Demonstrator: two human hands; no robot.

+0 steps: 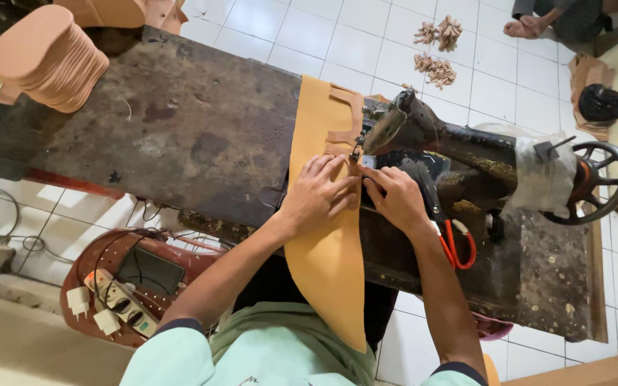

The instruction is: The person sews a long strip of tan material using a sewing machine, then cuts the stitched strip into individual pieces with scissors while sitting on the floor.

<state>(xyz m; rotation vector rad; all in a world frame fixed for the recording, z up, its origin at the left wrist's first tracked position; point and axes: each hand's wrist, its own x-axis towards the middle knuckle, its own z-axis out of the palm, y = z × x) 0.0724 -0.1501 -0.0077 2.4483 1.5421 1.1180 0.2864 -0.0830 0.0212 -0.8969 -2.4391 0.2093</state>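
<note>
1. Head view: a long tan leather-like strip [327,236] lies across the worn sewing table [180,129], its far part under the needle of the black sewing machine [452,150], its near end hanging off the table edge toward the person.
2. Left hand [316,196] lies flat, fingers spread, pressing the strip down.
3. Right hand [395,196] pins a small tan piece just beside the needle; fingertips press, nothing is gripped.
4. The strip looks light, limp and bendy, probably best held flat near the needle.

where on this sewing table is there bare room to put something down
The dark tabletop is bare between the stack of tan cut pieces and the tan sheet. It is crowded right of the sheet: both hands, sewing machine, red-handled scissors.
</note>
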